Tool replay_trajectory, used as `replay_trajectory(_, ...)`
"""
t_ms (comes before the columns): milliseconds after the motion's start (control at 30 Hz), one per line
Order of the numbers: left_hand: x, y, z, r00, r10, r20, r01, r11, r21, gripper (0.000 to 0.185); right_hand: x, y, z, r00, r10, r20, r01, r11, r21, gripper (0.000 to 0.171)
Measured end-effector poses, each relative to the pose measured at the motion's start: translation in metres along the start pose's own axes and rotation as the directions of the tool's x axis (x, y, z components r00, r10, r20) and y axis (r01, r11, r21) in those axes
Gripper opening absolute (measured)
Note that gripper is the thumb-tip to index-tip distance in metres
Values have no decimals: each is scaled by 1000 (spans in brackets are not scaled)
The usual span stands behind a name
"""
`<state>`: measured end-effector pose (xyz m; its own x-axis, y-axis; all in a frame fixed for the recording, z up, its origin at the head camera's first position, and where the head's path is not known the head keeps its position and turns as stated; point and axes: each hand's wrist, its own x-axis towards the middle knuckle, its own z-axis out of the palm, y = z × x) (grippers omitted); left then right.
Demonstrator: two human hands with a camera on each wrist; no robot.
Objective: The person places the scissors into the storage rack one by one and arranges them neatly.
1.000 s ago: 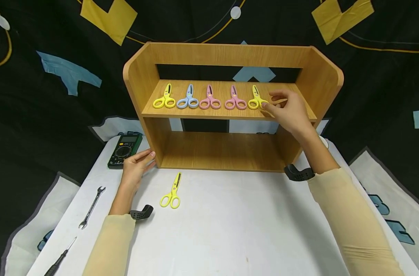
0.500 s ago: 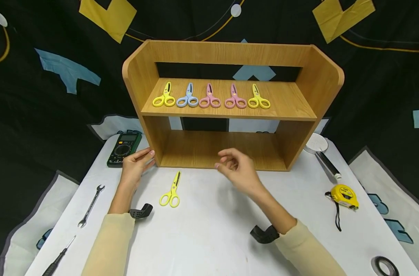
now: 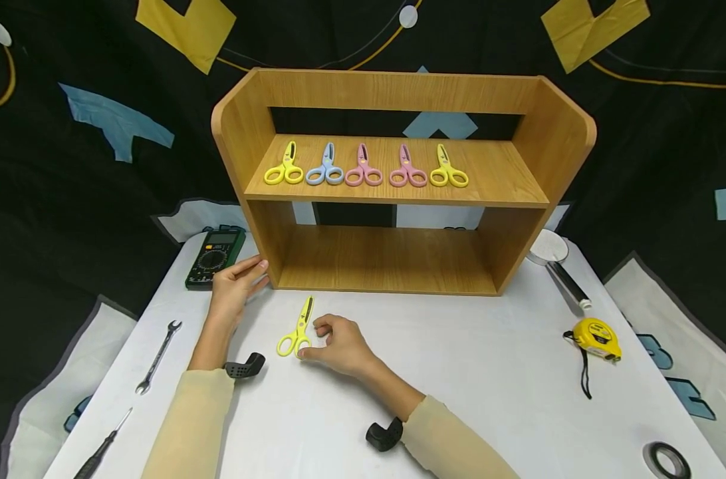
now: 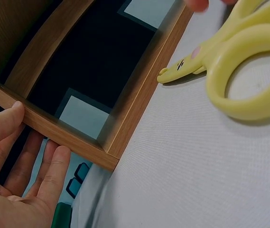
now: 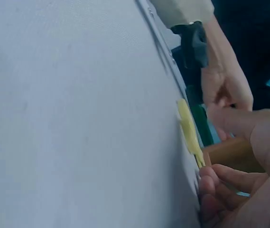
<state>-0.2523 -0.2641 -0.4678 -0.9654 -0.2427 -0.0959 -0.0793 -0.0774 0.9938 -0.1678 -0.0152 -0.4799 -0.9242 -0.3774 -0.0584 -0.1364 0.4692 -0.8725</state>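
My left hand (image 3: 231, 293) touches the lower left side panel of the wooden shelf (image 3: 393, 263). In the left wrist view its thumb lies on the panel's front edge and the fairly straight fingers are along the outer side. Yellow scissors (image 3: 304, 324) lie on the white table before the shelf, blades toward it. At their right side is my right hand (image 3: 342, 344), thumb at the right handle ring, fingers bent loosely near the blades. On the upper board lie yellow scissors (image 3: 284, 174), blue scissors (image 3: 324, 175), two pink scissors (image 3: 363, 176) and more yellow scissors (image 3: 449, 176) in a row.
Left on the table lie a multimeter (image 3: 213, 259), a wrench (image 3: 158, 357) and a screwdriver (image 3: 102, 446). To the right are a magnifying glass (image 3: 569, 285), a yellow tape measure (image 3: 596, 339) and a black tape roll (image 3: 650, 456). A dark cloth (image 3: 70, 219) hangs behind.
My right hand has left the yellow scissors at the upper board's right and come down and left to the scissors on the table. The left hand has stayed at the side panel.
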Motion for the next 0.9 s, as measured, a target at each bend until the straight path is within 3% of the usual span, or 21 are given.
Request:
replay_trajectory(133,-1,1,-1,1000,1,-2,-1,1000,4,61,5,-4,13,999,-11,-36,7,995,-100,58)
replay_trajectory(300,-1,1,-2,1000,13,9,-13,1000,-8,62,10,-9,23,996,12,-84,-34,963,-266,51)
replay_trajectory(467,-1,-2,-1,1000,8,14,-8,1000,-16,63,8,-11,23,995,33,-97,-61,951,-302,38)
replay_trajectory(633,-1,-3,-1,1000,7,12,-7,1000,-6,63,4,-11,12,997,21,-79,-37,977,-209,31)
replay_trajectory(767,-2,-2,-1,1000,4,13,-4,1000,7,62,1,-8,0,999,35,-32,-37,998,-51,30)
replay_trajectory(900,-2,-1,-1,1000,2,15,-2,1000,21,62,-6,-11,-17,998,56,-15,-54,993,109,30)
